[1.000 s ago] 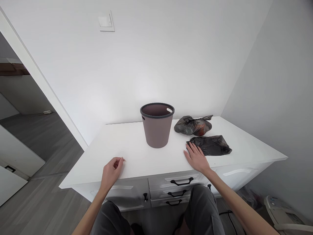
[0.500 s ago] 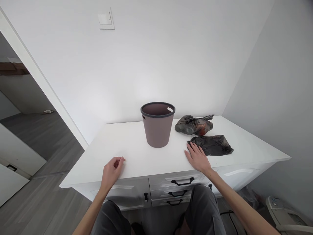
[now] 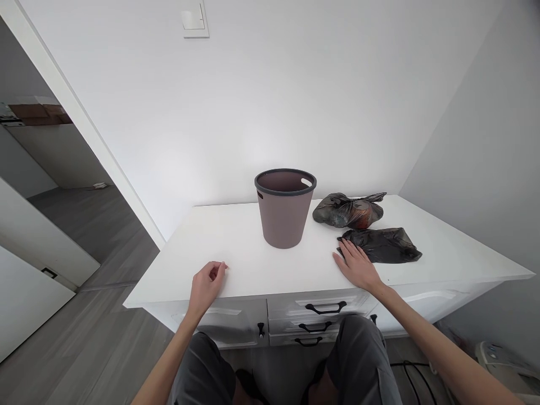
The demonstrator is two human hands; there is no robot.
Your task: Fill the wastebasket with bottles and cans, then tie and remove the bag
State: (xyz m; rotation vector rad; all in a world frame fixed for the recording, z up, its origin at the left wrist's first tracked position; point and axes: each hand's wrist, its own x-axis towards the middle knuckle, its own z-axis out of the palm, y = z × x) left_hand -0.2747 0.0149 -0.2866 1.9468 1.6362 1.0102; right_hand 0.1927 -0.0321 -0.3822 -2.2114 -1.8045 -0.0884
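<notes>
A mauve bin (image 3: 283, 219) with a dark grey rim stands upright near the middle of the white cabinet top (image 3: 244, 281). Right of it lies a knotted, filled black plastic bag (image 3: 346, 211), something reddish showing through. In front of that bag a flat black plastic bag (image 3: 390, 246) is spread out. My right hand (image 3: 358, 265) rests flat, fingers extended over the flat bag's left end. On the left front of the top rests my left hand (image 3: 208, 284), its fingers curled with the tips together; whatever they may hold is hidden.
Drawers with black handles (image 3: 326, 307) are below the top's front edge, above my knees. A white wall with a light switch (image 3: 194, 18) rises behind. At the left is a doorway; a pale appliance (image 3: 506, 365) and black cables (image 3: 415, 368) are at the lower right.
The whole view has shifted, so the bin, bags and hands appear farther right and slightly higher. Both hands keep the same places on the cabinet top and flat bag.
</notes>
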